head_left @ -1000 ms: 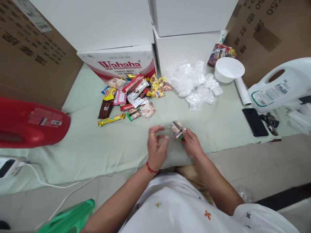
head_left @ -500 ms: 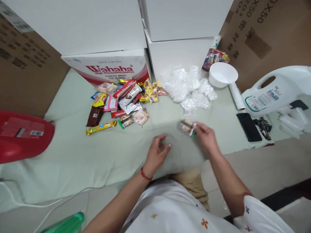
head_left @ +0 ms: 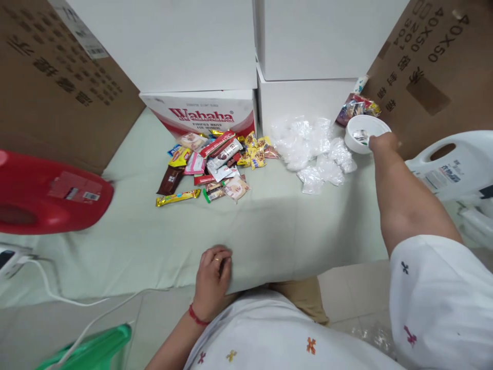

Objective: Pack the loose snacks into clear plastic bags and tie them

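My right hand (head_left: pixel 385 142) reaches to the right edge of the white plastic bowl (head_left: pixel 367 122). A small clear snack packet (head_left: pixel 361 135) with a bit of green shows inside the bowl at my fingertips, which are partly hidden; the hand looks closed on it. My left hand (head_left: pixel 214 272) rests at the front edge of the cloth-covered table (head_left: pixel 277 231), fingers curled together with nothing visible in them. A pile of wrapped snacks (head_left: pixel 223 156) lies ahead of it, with wafer bars, biscuits and small yellow packets. Crumpled clear plastic bags (head_left: pixel 304 144) sit left of the bowl.
A Wahaha carton (head_left: pixel 204 115) and white boxes (head_left: pixel 308 97) stand along the back. A red jug (head_left: pixel 54 195) lies at left, a white detergent jug (head_left: pixel 454 164) at right. Brown cardboard (head_left: pixel 431 56) walls the side. A colourful bag (head_left: pixel 356 109) is behind the bowl.
My right hand has carried the snack packet right and away from me, into the bowl. My left hand has dropped back to the table's front edge and curled. The view has shifted.
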A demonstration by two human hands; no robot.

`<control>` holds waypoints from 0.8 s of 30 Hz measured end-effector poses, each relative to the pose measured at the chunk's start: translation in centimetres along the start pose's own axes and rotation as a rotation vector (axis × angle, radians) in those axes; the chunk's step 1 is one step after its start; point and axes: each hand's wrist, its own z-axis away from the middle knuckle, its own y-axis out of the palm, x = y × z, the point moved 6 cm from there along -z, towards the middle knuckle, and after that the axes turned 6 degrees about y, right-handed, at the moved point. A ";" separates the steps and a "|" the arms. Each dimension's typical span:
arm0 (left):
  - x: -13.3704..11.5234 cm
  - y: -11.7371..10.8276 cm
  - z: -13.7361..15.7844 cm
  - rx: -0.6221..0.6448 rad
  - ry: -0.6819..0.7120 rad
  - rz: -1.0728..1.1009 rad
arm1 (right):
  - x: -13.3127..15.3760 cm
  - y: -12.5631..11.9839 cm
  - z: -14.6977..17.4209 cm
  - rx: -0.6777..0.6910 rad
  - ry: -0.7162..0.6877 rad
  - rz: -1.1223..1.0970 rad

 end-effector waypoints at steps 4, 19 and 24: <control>-0.7 0.8 0.6 -0.049 0.177 -0.079 | 2.0 0.0 3.9 -0.050 0.013 -0.106; -1.2 -0.1 0.4 -0.075 -0.080 0.221 | 8.0 -2.0 21.3 0.330 0.125 -1.109; -4.2 4.0 -3.0 0.184 -0.443 0.853 | 8.6 -2.9 36.2 0.980 0.398 -1.484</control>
